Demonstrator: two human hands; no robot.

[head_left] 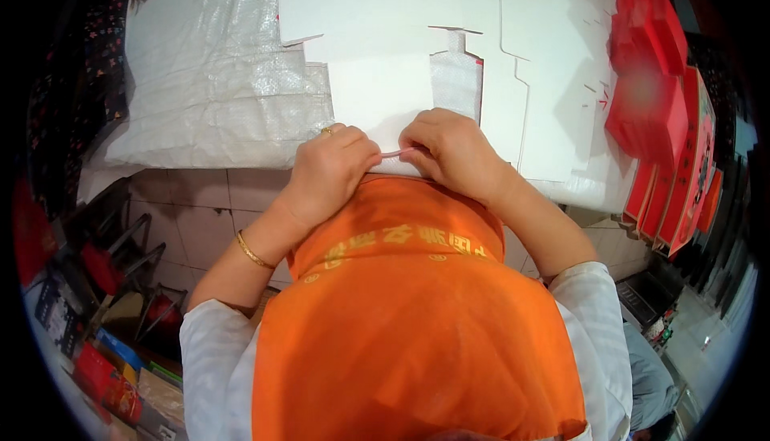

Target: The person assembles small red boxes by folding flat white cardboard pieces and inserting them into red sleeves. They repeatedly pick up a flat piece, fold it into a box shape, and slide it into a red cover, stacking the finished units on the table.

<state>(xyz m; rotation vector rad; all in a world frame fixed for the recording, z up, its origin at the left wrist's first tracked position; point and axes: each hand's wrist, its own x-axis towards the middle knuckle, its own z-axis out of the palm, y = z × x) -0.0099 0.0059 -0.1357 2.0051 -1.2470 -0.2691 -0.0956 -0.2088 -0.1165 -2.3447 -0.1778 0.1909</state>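
A flat white cardboard box blank (381,88) lies on the table, its narrow panel reaching toward me. At that panel's near edge, just in front of my orange apron (417,321), both hands are closed on the card. My left hand (333,168) pinches the left part of the edge, and my right hand (457,152) grips the right part. Between them a thin pinkish rim of the card shows, curled upward. The fingertips are partly hidden under the edge. A ring and a gold bracelet (255,250) are on my left hand and wrist.
More white die-cut cardboard (553,112) lies to the right. A shiny whitish woven sheet (216,88) covers the table's left side. Red folded boxes (650,96) stack up at the right edge. Stools (152,256) stand on the tiled floor at left; another person's leg (650,377) shows lower right.
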